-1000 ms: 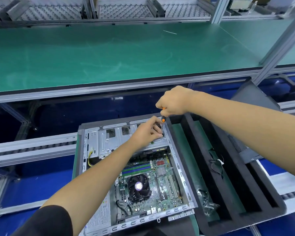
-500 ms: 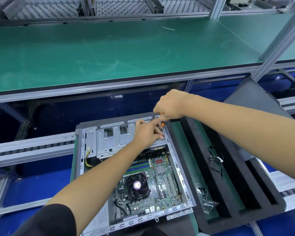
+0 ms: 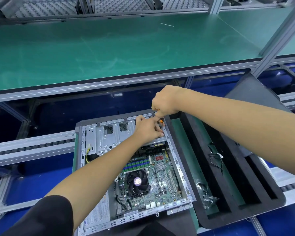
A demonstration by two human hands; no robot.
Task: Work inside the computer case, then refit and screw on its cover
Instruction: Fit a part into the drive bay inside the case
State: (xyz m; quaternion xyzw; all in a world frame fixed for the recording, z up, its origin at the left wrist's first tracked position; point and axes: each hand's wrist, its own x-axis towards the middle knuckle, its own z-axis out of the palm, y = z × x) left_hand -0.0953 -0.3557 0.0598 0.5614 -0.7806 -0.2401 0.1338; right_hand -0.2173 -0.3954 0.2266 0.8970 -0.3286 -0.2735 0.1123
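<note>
Spanning green bench [image 3: 109, 53], open computer case [image 3: 179, 166]

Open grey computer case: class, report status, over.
Right hand grips orange-handled screwdriver. Left hand steadies its tip at silver drive cage. Open grey computer case, cover off. Nothing blocking.

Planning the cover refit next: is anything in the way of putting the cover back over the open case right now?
Yes. Both hands are in the opening at its far right corner: the right hand grips an orange-handled screwdriver, the left hand rests beside it on the drive cage.
</note>
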